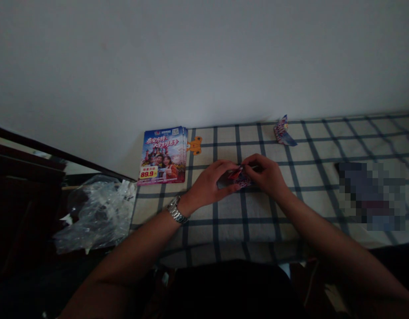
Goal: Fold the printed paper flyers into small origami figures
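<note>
Paper fold (pixel 239 176) between hands (pixel 207 184), open checked cloth (pixel 257 226)

Two hands (pixel 237 177) are in view, with one wristwatch (pixel 176 210) (just the one, on the left wrist). There is one stack of flyers (pixel 161 155), one orange paper cut-out (pixel 194 145), one clear plastic bag (pixel 94 212), one folded paper piece (pixel 239 177) between the hands, and another folded paper piece (pixel 283 131) lying apart.

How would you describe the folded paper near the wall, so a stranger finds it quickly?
On the checked cloth along the wall, right of the leaflet stack, lies a small folded paper figure. It sits alone near the far edge, away from both hands.
</note>
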Demonstrator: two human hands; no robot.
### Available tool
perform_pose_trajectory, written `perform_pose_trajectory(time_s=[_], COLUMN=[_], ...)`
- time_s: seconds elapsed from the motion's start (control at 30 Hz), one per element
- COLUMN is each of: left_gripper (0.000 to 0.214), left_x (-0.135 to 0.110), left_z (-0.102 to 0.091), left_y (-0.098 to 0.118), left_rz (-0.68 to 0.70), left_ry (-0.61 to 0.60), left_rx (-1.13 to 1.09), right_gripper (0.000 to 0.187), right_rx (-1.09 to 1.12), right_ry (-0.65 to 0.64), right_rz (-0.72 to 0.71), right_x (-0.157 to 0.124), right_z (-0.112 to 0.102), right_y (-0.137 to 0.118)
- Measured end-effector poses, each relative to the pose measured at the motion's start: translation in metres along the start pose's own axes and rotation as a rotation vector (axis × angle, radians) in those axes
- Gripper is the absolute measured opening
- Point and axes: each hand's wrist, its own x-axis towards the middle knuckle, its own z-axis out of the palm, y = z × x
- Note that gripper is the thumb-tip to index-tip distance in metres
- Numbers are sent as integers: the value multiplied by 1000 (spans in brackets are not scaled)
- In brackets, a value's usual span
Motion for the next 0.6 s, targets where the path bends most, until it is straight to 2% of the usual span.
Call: perform_pose_trajectory(time_s=[0.1, 0.23, 0.37, 0.6], left_gripper=[45, 32, 25, 23], left_x=[-1, 0, 1, 1], left_z=[1, 4, 6, 4], left_y=[-1, -6, -9, -10], left_rz=[-1, -109, -123, -146], left_ry=[10, 88, 69, 71], left_rx=[-39, -41, -11, -12], right_gripper=[6, 7, 10, 19], right_rx=[23, 60, 101, 178], right_ry=[-18, -74, -118, -160], right_rz=[-5, -40, -76, -31], right_x=[-1, -2, -3, -2], right_z=[0, 0, 1, 1], right_y=[-2, -5, -6, -9])
